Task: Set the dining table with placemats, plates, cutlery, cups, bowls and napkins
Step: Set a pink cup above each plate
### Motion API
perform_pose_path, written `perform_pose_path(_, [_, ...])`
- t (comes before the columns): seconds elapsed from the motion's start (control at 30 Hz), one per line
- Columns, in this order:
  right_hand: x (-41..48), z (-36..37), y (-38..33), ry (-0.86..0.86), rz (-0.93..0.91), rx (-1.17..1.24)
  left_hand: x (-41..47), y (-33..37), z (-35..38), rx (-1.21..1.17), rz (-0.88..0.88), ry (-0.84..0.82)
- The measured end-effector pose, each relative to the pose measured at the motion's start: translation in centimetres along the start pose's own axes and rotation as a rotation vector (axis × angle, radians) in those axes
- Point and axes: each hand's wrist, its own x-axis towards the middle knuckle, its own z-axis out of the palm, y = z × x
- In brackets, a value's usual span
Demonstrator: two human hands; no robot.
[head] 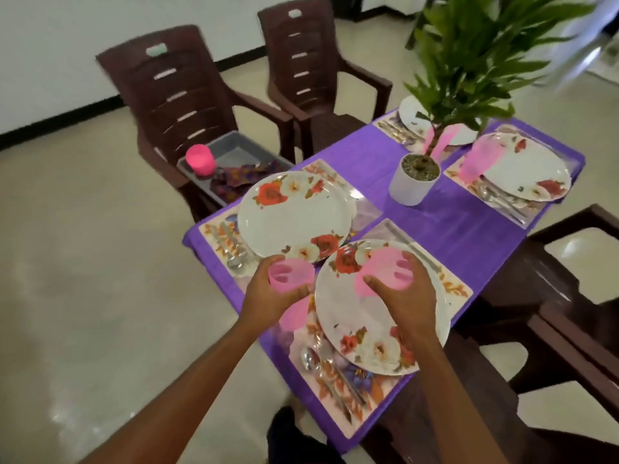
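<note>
on the chair at far left, a grey tray [234, 147] is holding a spare cup [200, 160] and folded napkins [241, 178], not yet laid on the table.

moving right: the left hand [278, 298] is gripping a pink cup [290, 275], fingers curled round its wall, hanging over the table edge just beside the left plate [294, 217] and the spoons [234, 259].
risk: a careless set-down is catching the plate rim or knocking the spoons off their mat.

the right hand [402, 296] is gripping a second pink cup [385, 271] from above, over the near plate [382, 316]; i cannot tell whether it is touching the plate.
risk: if released here it is landing on the plate instead of the placemat [452, 286], and light plastic is probably tipping or rolling.

further right, the plant pot [414, 182] is crowding the middle; any reach past it is risking a toppled plant.
</note>
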Motion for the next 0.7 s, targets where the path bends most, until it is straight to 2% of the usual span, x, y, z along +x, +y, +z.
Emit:
perform_pose_path(0.33, [8.4, -0.5, 1.8, 0.243, 0.124, 0.092, 11.0, 5.8, 7.8, 0.008, 0.119, -0.272])
perform_pose_path(0.7, [14.6, 2.8, -0.7, 0.314, 0.216, 0.12, 20.9, 7.8, 11.7, -0.018, 0.185, -0.412])
